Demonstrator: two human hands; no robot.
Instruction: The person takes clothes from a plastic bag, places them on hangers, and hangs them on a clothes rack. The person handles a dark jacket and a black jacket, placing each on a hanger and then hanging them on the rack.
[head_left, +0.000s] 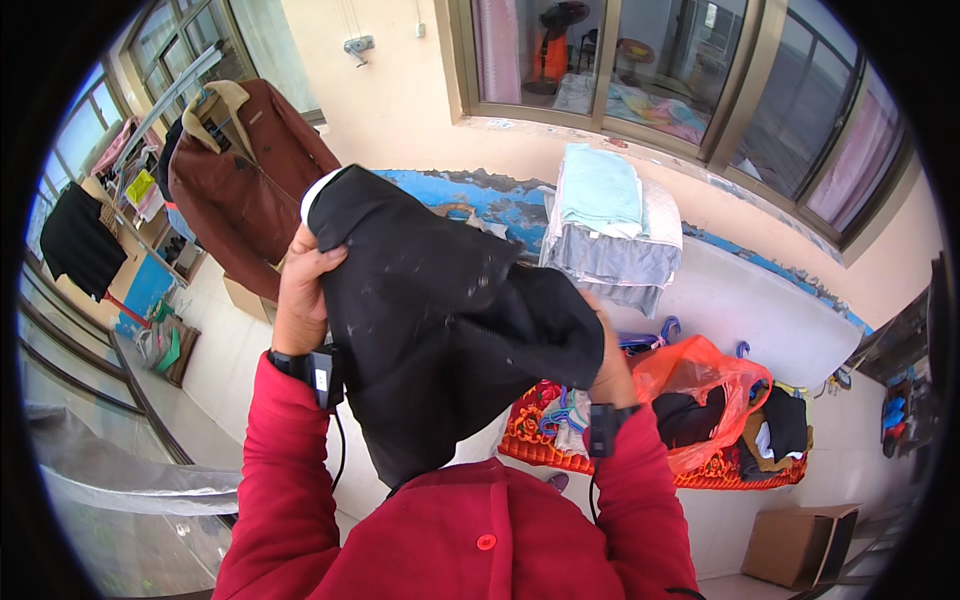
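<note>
Both my hands hold up a black cloth garment (420, 300) before my chest. My left hand (306, 281) grips its upper left edge, where a white band shows at the corner, with the thumb on the near face. At the right side, my right hand (613, 360) holds the garment's edge; its fingers are partly hidden behind the cloth. The fabric hangs in folds between them and carries pale specks of lint. What kind of garment it is, I cannot tell.
A brown jacket (240, 180) hangs on a rack at left. Folded cloths (604, 195) lie stacked by the wall. Below them, a red patterned mat (529, 424) bears hangers, clothes and a red plastic bag (697, 367). A cardboard box (787, 544) stands at lower right.
</note>
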